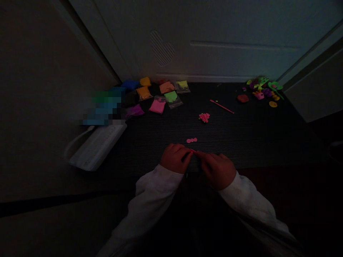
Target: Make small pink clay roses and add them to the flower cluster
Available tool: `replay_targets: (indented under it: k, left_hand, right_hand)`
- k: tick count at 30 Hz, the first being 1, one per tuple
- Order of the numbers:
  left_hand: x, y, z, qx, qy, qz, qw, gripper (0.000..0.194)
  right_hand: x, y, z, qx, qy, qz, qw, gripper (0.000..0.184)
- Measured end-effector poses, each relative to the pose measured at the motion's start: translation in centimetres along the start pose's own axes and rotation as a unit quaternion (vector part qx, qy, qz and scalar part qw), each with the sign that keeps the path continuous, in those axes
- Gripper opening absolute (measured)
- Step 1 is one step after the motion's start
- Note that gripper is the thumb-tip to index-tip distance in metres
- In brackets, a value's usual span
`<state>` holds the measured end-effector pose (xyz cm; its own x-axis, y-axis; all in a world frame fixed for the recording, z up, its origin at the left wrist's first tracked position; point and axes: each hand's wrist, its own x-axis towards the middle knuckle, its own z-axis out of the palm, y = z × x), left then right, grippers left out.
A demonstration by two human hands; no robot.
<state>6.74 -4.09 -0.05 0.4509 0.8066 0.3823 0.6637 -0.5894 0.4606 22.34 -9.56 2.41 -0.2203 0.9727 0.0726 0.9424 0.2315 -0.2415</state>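
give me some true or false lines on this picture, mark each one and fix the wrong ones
1. The left hand and the right hand both hold a small pink piece. True.
2. Three pink discs touch the pink cluster. False: there is a gap between them.
3. A pink packet lies beside a light green one. True.
4. The pink stick is in the right hand. False: it lies on the dark table.
5. The white power strip is at the right end of the table. False: it is at the left end.
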Motion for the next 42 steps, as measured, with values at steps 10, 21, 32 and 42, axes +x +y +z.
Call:
replay_targets:
  k: [10,21,32,42]
  left_hand:
    - [-0.1,-0.2,0.2,0.001,0.007,0.011,1.0,0.017]
    - [0.1,0.1,-0.1,0.002,0.0,0.004,1.0,0.017]
    - [0.1,0.1,-0.1,0.005,-0.002,0.003,1.0,0.016]
    - [0.1,0.3,-0.2,0.01,-0.017,0.013,1.0,0.017]
  right_hand:
    - [0.3,-0.5,-0.4,-0.03,-0.018,0.017,0.999,0.03]
    - [1.4,-1.6,-0.2,-0.059,-0.01,0.031,0.998,0.029]
    - [-0.8,-0.3,-0.8,-0.057,-0.025,0.023,0.998,0.031]
    - [0.6,-1.4,-0.4,-0.044,0.005,0.053,0.998,0.03]
